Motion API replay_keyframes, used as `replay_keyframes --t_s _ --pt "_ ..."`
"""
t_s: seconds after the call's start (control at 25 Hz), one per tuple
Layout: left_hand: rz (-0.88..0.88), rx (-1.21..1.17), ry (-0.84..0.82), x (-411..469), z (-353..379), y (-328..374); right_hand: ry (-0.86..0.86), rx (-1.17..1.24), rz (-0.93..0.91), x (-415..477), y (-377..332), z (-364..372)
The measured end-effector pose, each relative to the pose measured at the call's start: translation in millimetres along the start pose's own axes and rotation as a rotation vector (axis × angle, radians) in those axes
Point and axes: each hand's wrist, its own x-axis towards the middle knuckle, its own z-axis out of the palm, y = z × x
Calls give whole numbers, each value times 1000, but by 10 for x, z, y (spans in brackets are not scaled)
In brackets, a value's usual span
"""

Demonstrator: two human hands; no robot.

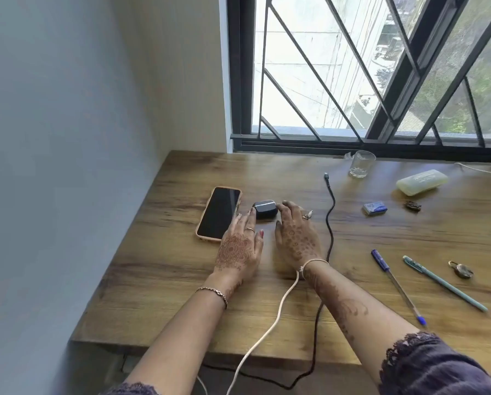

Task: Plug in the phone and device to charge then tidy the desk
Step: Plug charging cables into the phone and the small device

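At centre frame on the surface [164, 280], left hand [238, 249] and right hand [297, 238] flank the device [265, 209], fingers spread, touching it; phone [219, 213] just left; white cable [267, 332] runs under the right wrist

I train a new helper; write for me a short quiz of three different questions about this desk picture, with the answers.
1. True or false: the black cable is plugged into the phone.
2. Which thing stands nearest the window? A) glass B) padlock C) blue pen
3. Fill the gap: both hands, left hand and right hand, are at the small dark ____.

Key
1. False: its free end lies bare on the desk, apart from the phone.
2. A.
3. Case: it lies between the fingertips, right beside the phone.
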Motion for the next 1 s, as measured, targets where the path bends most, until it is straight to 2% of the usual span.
replay_keyframes --t_s 0.12,0.32,0.68,1.0 --pt "147 85 105 -120 -29 143 25 115 102 -96 5 -29" --pt "160 29 157 -170 -29 213 0 278 252 -220 72 -31" --pt "125 59 125 -201 48 163 -61 296 392 -198 154 -129" --pt "133 -69 133 -166 31 130 -116 187 446 -202 98 -226"
